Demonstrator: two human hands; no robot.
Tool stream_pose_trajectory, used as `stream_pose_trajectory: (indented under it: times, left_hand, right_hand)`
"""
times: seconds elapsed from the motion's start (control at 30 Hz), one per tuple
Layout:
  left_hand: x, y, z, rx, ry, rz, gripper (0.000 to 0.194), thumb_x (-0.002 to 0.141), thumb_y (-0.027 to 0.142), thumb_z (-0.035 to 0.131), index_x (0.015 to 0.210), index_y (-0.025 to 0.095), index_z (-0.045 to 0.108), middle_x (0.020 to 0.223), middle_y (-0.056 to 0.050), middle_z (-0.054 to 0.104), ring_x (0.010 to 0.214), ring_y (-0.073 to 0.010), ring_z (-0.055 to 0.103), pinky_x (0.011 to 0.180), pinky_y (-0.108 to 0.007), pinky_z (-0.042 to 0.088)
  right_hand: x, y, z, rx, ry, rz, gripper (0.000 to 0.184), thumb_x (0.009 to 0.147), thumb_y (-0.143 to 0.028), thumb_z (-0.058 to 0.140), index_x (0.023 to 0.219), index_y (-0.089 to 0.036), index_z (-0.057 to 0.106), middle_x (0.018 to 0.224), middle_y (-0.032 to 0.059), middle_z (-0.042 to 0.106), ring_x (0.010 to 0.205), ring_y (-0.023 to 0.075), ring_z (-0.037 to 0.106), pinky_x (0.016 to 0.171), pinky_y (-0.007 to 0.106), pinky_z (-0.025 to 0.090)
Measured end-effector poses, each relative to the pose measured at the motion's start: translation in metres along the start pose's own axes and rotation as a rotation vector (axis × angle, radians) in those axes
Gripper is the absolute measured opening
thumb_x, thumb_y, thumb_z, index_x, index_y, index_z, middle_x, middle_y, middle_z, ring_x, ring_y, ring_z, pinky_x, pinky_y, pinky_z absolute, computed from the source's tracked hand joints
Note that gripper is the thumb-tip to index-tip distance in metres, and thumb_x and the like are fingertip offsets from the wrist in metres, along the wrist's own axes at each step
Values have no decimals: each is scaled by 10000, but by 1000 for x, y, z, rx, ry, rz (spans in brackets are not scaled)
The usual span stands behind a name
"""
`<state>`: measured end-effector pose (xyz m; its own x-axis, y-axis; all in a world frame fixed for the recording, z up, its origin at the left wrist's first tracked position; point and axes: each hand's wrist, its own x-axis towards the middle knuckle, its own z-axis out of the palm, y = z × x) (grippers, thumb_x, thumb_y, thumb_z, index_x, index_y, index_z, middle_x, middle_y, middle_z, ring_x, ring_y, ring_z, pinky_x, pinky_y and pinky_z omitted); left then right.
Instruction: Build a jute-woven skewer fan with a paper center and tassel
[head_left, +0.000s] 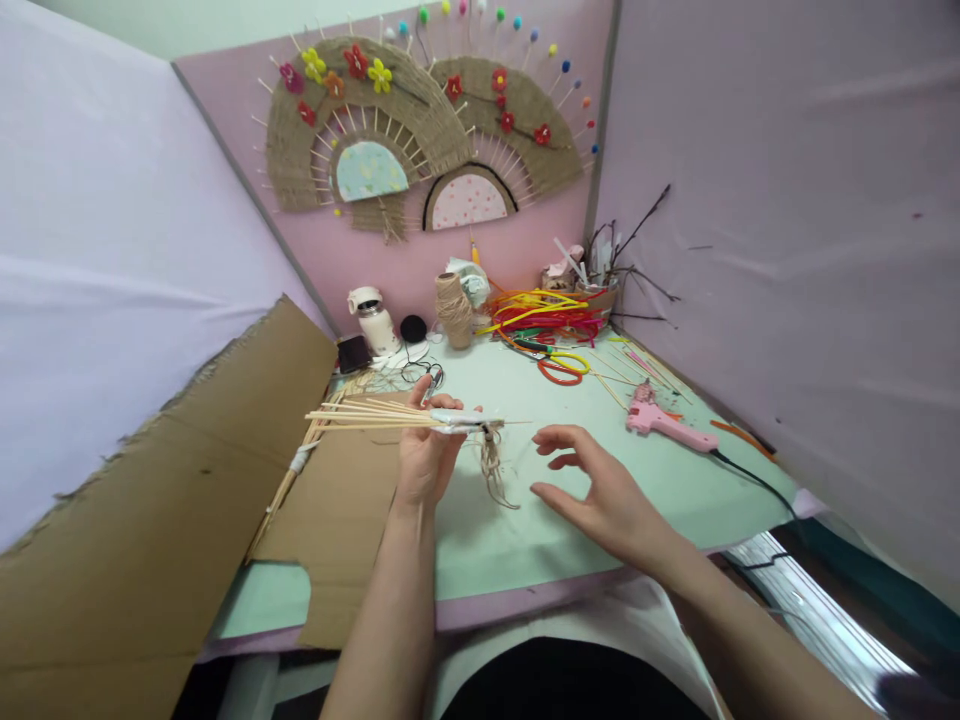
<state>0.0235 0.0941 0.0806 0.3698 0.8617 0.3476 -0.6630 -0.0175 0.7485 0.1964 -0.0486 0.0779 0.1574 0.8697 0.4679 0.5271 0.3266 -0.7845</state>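
My left hand (429,448) is raised over the pale green table (525,540), closed round a bundle of thin wooden skewers (360,412) that fans out to the left. The bundle is bound near my fingers, and loose jute twine (493,470) dangles from its right end. My right hand (600,490) hovers just right of the twine, fingers spread and curved, holding nothing.
A large cardboard sheet (150,540) leans at the left, with a smaller piece (337,520) under more skewers. Behind are a pink glue gun (664,425), red-handled scissors (559,365), a twine spool (454,308), coloured strips (544,315) and a white bottle (373,320).
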Motion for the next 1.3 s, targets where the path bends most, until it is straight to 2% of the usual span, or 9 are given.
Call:
stream_pose_trajectory:
  times: [0.1, 0.17, 0.33, 0.43, 0.6, 0.8, 1.03, 1.2, 1.3]
  left_hand:
    - [0, 2, 2, 5, 33, -5, 642, 621, 294, 913, 1195, 340, 628, 905, 29, 612, 895, -120, 623, 893, -343, 581]
    - [0, 3, 3, 10, 47, -3, 649, 605, 280, 921, 1186, 333, 636, 898, 28, 614, 885, -119, 625, 878, -331, 590]
    - [1, 3, 3, 21, 38, -3, 670, 598, 267, 925, 1199, 329, 633, 899, 27, 616, 895, -122, 626, 889, -342, 594]
    - [1, 2, 3, 19, 31, 3, 663, 605, 265, 922, 1197, 331, 631, 911, 28, 618, 901, -120, 625, 919, -374, 584]
    - [-1, 1, 2, 34, 45, 8, 639, 622, 281, 912, 1195, 331, 632, 909, 26, 616, 896, -119, 626, 938, -379, 572]
    - [-2, 4, 1, 36, 51, 17, 647, 628, 274, 909, 1203, 325, 618, 908, 31, 613, 904, -125, 629, 983, -411, 540]
    - [-1, 4, -2, 30, 75, 40, 633, 643, 316, 900, 1210, 319, 617, 925, 29, 616, 933, -126, 629, 958, -355, 531]
    - [6, -1, -11, 8, 234, 140, 427, 669, 300, 883, 1035, 271, 666, 950, 25, 657, 895, -129, 638, 912, -386, 534]
    - [9, -3, -13, -12, 306, 185, 362, 640, 271, 896, 923, 235, 672, 937, 25, 680, 886, -129, 642, 915, -393, 534]
  right_hand:
    - [1, 30, -42, -328, 103, 26, 223, 909, -339, 578, 1101, -225, 588, 1093, 86, 669, 944, 238, 656, 839, 407, 545]
    - [2, 57, -73, -596, 176, 85, 249, 898, -327, 561, 1099, -189, 609, 1125, 136, 669, 1087, 308, 617, 912, 456, 500]
    - [-3, 109, -117, -1006, -44, 344, 253, 835, -231, 576, 1059, -145, 656, 1109, 178, 672, 1056, 338, 605, 920, 450, 443]
    - [-4, 122, -113, -990, -66, 372, 282, 843, -308, 597, 1057, -141, 673, 1075, 175, 669, 1016, 325, 611, 889, 416, 450]
    - [0, 135, -102, -1021, 63, 474, 480, 834, -431, 628, 1160, -81, 668, 1119, 245, 599, 1009, 377, 595, 840, 440, 463]
    - [-3, 143, -109, -1012, 8, 393, 371, 863, -343, 557, 1103, -108, 713, 974, 192, 647, 961, 343, 616, 868, 426, 459]
    - [-15, 143, -104, -964, -14, 482, 440, 905, -415, 439, 1123, -116, 677, 1070, 227, 652, 1007, 403, 618, 785, 488, 490]
    - [-12, 116, -103, -664, 98, 253, 395, 880, -418, 439, 1061, -142, 656, 1024, 189, 677, 1004, 328, 639, 875, 445, 507]
    - [-14, 80, -98, -440, 101, 177, 389, 907, -508, 458, 1088, -231, 663, 1017, 126, 713, 890, 277, 680, 736, 364, 552]
